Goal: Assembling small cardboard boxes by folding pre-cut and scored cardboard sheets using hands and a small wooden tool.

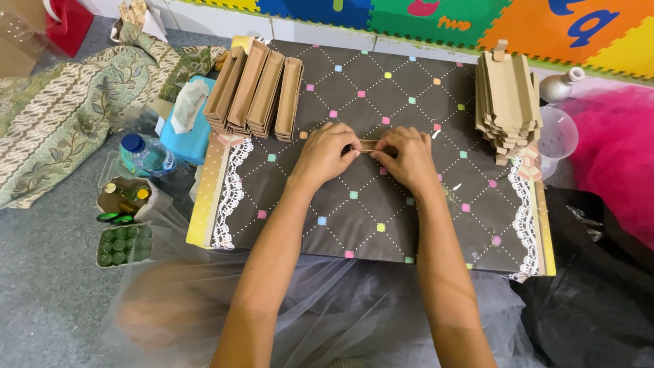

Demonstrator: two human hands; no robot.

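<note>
1. In the middle of the low table (354, 225), which has a dark brown top with a dotted diamond grid, little coloured squares and lace trim on both short edges, both hands meet over a small cardboard strip (368, 144).
2. Left hand (325, 154) has its grip pinched on the strip's left end; right hand (407, 158) is grasping the right end. The strip lies flat, just above the table's centre (mostly hidden by fingers).
3. Far left on the table: a row of folded cardboard pieces (255, 88) standing on edge, leaning against each other.
4. Far right: a stack of flat cardboard blanks (507, 99), piled fairly neat.
5. Off the left edge, on the grey floor (41, 286): a blue tissue box (184, 126), a water bottle (145, 154), a tray of small green bottles (122, 245) and a patterned cloth (75, 109).
6. Behind the table runs a colourful foam puzzle mat (477, 20). Pink tulle (613, 163) bunches up on the right, with a clear plastic bowl (558, 133) beside it.
</note>
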